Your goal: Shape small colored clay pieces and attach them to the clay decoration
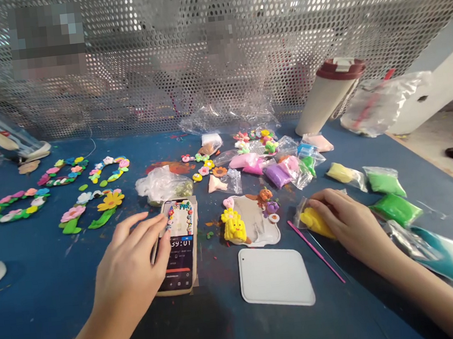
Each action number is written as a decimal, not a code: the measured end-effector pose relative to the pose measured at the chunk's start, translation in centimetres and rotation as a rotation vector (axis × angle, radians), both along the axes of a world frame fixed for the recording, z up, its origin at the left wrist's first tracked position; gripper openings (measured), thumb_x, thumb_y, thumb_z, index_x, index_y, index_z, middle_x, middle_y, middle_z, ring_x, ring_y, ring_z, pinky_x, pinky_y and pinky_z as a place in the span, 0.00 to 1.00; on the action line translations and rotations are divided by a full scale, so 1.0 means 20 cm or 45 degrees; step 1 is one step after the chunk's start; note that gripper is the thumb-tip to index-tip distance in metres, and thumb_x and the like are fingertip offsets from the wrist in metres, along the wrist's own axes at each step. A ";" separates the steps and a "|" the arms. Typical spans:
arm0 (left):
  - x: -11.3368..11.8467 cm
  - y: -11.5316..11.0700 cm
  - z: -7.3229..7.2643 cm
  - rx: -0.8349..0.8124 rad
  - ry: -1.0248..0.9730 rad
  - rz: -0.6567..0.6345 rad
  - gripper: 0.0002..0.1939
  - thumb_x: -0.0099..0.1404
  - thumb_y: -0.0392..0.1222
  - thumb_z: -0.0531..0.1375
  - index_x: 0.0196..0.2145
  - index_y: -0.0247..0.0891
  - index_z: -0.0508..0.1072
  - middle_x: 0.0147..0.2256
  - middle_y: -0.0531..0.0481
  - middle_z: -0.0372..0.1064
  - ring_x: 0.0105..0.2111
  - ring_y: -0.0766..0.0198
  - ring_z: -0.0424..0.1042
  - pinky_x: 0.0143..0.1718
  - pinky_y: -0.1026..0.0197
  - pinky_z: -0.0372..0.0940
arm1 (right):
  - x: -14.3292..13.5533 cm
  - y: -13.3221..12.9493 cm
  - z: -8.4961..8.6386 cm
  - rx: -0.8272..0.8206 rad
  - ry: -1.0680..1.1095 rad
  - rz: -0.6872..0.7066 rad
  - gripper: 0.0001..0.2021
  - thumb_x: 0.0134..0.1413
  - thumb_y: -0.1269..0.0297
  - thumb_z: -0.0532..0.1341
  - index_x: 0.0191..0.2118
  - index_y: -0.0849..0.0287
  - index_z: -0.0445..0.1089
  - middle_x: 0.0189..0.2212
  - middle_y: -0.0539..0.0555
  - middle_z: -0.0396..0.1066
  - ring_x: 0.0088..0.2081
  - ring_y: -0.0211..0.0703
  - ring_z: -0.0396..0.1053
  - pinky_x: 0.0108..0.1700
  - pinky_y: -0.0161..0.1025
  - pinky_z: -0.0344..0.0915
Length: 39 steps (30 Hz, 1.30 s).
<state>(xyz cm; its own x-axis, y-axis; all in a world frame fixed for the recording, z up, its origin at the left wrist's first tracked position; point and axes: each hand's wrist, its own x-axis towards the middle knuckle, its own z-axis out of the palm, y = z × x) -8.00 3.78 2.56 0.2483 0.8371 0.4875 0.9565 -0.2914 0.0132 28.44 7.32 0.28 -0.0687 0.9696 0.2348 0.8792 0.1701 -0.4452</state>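
Note:
My left hand [136, 254] lies over the left side of a phone [182, 266], fingers stretched out and fingertips at its screen, which shows a picture and a timer. My right hand [347, 221] is closed on a small plastic bag of yellow clay [316, 221]; its fingertips are partly hidden. Beside that bag lies a thin pink tool [316, 252]. Between my hands is a wavy-edged mirror plate [251, 218] with a yellow smiling clay figure [234, 227] and small orange and purple clay figures along its edge. Nearer me is a white rounded board [276, 277].
Clay flower rings [15, 206] lie at the left. Clay bags, including purple clay [278, 175], green clay [396, 209] and teal clay [448, 254], spread from centre to right. A cup [328, 97] and a water bottle [1, 128] stand before a perforated metal screen [153, 91].

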 end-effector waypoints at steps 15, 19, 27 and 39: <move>0.03 0.02 -0.05 -0.123 0.148 -0.073 0.20 0.68 0.46 0.51 0.45 0.34 0.77 0.48 0.38 0.74 0.51 0.37 0.68 0.45 0.35 0.64 | -0.01 0.00 0.01 0.028 -0.022 0.025 0.13 0.60 0.54 0.50 0.30 0.54 0.63 0.29 0.54 0.71 0.32 0.48 0.68 0.34 0.43 0.62; 0.02 0.01 -0.08 -0.171 0.056 -0.065 0.20 0.68 0.49 0.51 0.46 0.38 0.77 0.51 0.38 0.71 0.53 0.39 0.67 0.47 0.35 0.64 | -0.01 0.00 0.01 0.026 -0.030 0.030 0.14 0.60 0.54 0.50 0.29 0.54 0.63 0.28 0.54 0.71 0.32 0.49 0.69 0.34 0.43 0.63; 0.01 0.02 -0.12 -0.163 -0.013 -0.054 0.18 0.67 0.50 0.52 0.45 0.43 0.77 0.51 0.39 0.71 0.54 0.40 0.65 0.50 0.34 0.62 | -0.01 0.00 0.01 0.043 -0.041 0.044 0.14 0.61 0.53 0.49 0.29 0.54 0.63 0.28 0.54 0.71 0.31 0.48 0.69 0.33 0.42 0.62; 0.04 -0.02 0.01 0.023 -0.536 0.205 0.12 0.68 0.41 0.49 0.48 0.37 0.63 0.46 0.40 0.68 0.47 0.50 0.70 0.51 0.46 0.64 | 0.00 0.00 0.00 0.020 -0.034 0.084 0.14 0.63 0.56 0.48 0.31 0.54 0.64 0.29 0.54 0.71 0.33 0.47 0.69 0.35 0.42 0.63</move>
<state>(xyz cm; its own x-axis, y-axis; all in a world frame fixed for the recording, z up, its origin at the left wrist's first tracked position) -7.18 3.35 2.82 -0.1073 0.8394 0.5328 0.9021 -0.1431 0.4071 28.39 7.42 0.35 -0.1386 0.9591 0.2469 0.8772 0.2346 -0.4188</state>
